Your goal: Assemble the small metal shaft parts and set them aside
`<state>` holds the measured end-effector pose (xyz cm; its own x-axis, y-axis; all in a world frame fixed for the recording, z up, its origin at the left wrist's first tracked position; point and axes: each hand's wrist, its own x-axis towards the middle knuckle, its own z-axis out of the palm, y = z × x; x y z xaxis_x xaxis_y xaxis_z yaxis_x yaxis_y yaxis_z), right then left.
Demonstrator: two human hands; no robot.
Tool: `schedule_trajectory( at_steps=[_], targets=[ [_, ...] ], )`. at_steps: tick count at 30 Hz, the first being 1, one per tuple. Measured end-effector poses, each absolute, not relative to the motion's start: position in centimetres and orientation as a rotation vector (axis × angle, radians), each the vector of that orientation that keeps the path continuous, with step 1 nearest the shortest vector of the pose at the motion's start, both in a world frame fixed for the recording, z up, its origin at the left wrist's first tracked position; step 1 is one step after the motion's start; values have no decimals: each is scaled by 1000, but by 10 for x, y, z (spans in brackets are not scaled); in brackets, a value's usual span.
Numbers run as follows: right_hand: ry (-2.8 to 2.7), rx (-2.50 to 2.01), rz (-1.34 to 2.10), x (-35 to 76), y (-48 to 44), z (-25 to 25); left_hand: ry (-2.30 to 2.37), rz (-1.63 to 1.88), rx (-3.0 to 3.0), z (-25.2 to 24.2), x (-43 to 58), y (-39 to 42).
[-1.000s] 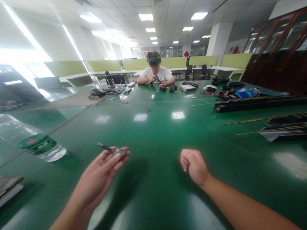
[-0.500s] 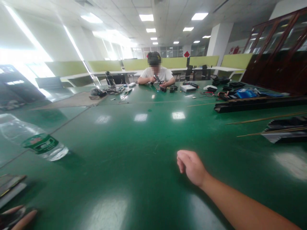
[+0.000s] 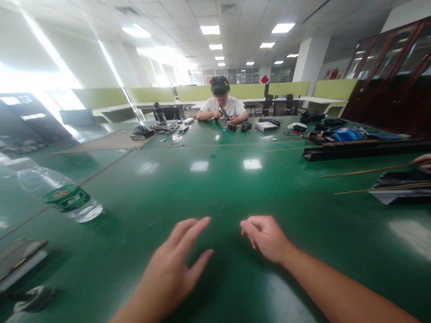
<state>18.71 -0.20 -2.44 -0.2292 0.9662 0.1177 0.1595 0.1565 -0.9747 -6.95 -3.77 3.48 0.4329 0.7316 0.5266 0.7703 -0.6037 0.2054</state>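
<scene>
My left hand (image 3: 175,260) is over the near part of the green table (image 3: 188,193). Its fingers are stretched out, the thumb stands apart, and nothing is in it. To its right, my right hand (image 3: 266,237) is closed, fingers curled in and thumb pressed against them. Whatever it may hold is hidden. A gap separates the two hands. At the lower left corner lies a dark and whitish object (image 3: 33,298) of unclear kind, beside a flat grey stack (image 3: 22,260).
A clear plastic bottle (image 3: 70,197) with a green label is at left. Thin rods (image 3: 363,170) and black channel pieces (image 3: 363,150) lie at right, where another person's hand (image 3: 423,161) shows. Across the table sits a person (image 3: 222,107) among small devices.
My left hand has left the dark object at the lower left corner and come to the middle, opened. My right hand stays closed. Another person's hand has appeared at the right edge.
</scene>
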Motion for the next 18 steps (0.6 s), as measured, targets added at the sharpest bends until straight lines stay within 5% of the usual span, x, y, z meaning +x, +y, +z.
schedule_trajectory(
  at_steps=[7, 13, 18],
  targets=[
    [-1745, -1052, 1015, 190, 0, -25, -873, -540, -3031, 27, 28, -4],
    [-1773, -1096, 1063, 190, -2, -19, -929, -786, -2991, 23, -5, 6],
    [-1766, -1141, 1101, 188, -4, -17, -1421, -1085, -2564, 37, -97, -5]
  ],
)
